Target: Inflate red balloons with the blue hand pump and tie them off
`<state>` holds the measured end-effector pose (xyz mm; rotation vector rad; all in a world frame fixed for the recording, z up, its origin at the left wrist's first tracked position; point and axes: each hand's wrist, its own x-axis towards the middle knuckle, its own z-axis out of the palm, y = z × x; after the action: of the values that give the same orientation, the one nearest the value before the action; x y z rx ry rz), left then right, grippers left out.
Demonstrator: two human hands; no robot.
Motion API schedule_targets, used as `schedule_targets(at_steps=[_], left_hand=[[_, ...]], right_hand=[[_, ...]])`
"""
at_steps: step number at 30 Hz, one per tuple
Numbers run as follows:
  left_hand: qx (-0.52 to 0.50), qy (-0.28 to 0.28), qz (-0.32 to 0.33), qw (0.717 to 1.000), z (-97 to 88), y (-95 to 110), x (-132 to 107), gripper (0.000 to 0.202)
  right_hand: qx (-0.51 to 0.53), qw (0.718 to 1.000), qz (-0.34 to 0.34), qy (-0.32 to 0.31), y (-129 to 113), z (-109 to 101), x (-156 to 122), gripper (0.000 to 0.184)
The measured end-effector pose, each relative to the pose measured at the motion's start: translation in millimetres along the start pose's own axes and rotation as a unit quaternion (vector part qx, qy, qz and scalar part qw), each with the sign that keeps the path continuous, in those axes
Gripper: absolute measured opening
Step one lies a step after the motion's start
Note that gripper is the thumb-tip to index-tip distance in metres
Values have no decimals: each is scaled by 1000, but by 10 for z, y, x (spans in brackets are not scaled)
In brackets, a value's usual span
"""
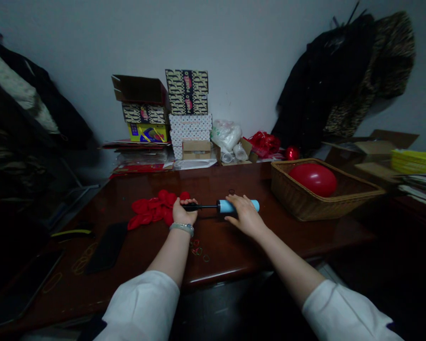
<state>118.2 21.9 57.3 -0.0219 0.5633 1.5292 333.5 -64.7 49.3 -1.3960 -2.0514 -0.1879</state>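
A hand balloon pump [209, 206] with a blue barrel, a thin black rod and a black end lies level across the front of me, just above the table. My left hand [184, 212], palm up with a bracelet at the wrist, is wrapped round the black end. Over the blue barrel rests my right hand [246, 215], its fingers curved across the top and its thumb on the near side. Limp red balloons [151, 210] lie in a heap left of and behind my left hand; some red also shows at its fingers. Small coloured rubber bands [198, 251] are scattered nearer me.
A wicker basket [287, 201] holding an inflated red balloon [314, 180] stands at the right. Two dark flat devices, a black one [106, 248] and a larger one [23, 284], lie on the left. Stacked boxes [190, 128] and plastic bags [227, 135] line the table's back edge [241, 166].
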Motion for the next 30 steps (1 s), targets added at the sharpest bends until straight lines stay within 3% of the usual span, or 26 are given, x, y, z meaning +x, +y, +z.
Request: schedule_targets(at_steps=[11,30], left_hand=[[-14,11,-26,1000,70,-27,-84,33],[-8,13,-38,999,61,-31,-113,33]], right_hand=[[-72,997,19,-4,63,15,-73,58],[-77,997,21,-11,62,12,-118,54]])
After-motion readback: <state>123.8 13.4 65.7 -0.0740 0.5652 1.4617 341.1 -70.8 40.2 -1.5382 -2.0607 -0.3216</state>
